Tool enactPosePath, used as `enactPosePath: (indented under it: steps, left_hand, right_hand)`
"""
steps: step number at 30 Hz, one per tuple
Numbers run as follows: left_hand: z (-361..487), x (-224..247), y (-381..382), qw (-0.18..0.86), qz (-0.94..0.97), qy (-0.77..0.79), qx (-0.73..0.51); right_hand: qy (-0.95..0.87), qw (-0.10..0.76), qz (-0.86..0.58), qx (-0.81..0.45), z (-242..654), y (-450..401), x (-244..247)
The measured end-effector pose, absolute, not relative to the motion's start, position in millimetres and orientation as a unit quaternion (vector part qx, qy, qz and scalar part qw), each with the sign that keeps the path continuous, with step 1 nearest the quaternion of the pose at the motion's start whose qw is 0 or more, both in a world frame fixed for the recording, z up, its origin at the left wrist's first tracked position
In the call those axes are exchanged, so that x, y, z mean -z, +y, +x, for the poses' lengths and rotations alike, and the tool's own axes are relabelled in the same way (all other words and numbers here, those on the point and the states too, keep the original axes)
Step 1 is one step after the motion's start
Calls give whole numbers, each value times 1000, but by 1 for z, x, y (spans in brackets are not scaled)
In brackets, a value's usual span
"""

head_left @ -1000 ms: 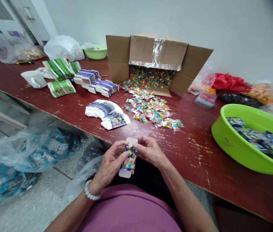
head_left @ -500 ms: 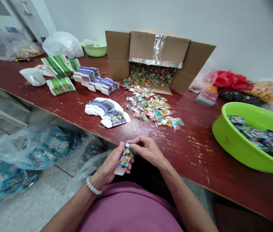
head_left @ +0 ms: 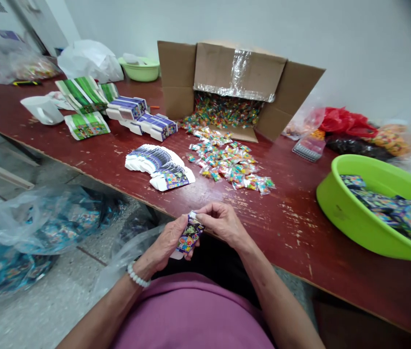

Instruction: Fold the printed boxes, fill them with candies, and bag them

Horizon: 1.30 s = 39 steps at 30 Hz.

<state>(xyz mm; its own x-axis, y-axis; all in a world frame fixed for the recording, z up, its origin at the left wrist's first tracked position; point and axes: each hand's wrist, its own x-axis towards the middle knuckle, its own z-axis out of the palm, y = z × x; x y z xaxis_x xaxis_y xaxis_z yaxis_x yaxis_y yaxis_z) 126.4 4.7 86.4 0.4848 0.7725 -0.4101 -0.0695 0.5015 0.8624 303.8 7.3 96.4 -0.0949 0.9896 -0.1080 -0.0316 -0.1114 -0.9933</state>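
Note:
A small printed box (head_left: 189, 235) with a white flap at its lower end is wrapped in my left hand (head_left: 167, 242), in front of the table edge. The fingers of my right hand (head_left: 222, 222) pinch the white top end of that same box. Beyond my hands, a fanned row of flat purple-and-white boxes (head_left: 159, 165) lies on the red table (head_left: 285, 213). To its right is a spread of wrapped candies (head_left: 230, 162), spilling from an open cardboard box (head_left: 239, 72).
A green basin (head_left: 354, 223) holding printed packs stands at the right. Purple box bundles (head_left: 157, 126), green bundles (head_left: 87, 126) and a white mug (head_left: 43, 110) are at the left. Plastic bags of blue packs (head_left: 63, 223) lie on the floor.
The right-hand fingers have pressed in closer on the top flap of the small box. The camera view has shifted slightly, and the box's lower flap shows less.

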Motion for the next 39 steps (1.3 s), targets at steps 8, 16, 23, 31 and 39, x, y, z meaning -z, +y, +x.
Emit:
enactPosePath:
  steps: [8,16,23,31,39]
  left_hand:
    - [132,-84,3,756,403,438,-273]
    - [135,-80,1,806,350,372,-299]
    - [108,-48,-14,798,320,436,-265]
    - [44,-45,17,656,596,458,-62]
    - [51,-54,14,710,572,411,-18]
  right_hand:
    - [-673,422,-461,-396,305,-4,-89]
    - [-508,426,-736,-136,410,30,-72]
    - [-380,316,-866,-72,491,46,-46]
    - [-369,431,-811,-142,484,38,-43]
    - [-378,589,-668,-253,442,7,-64]
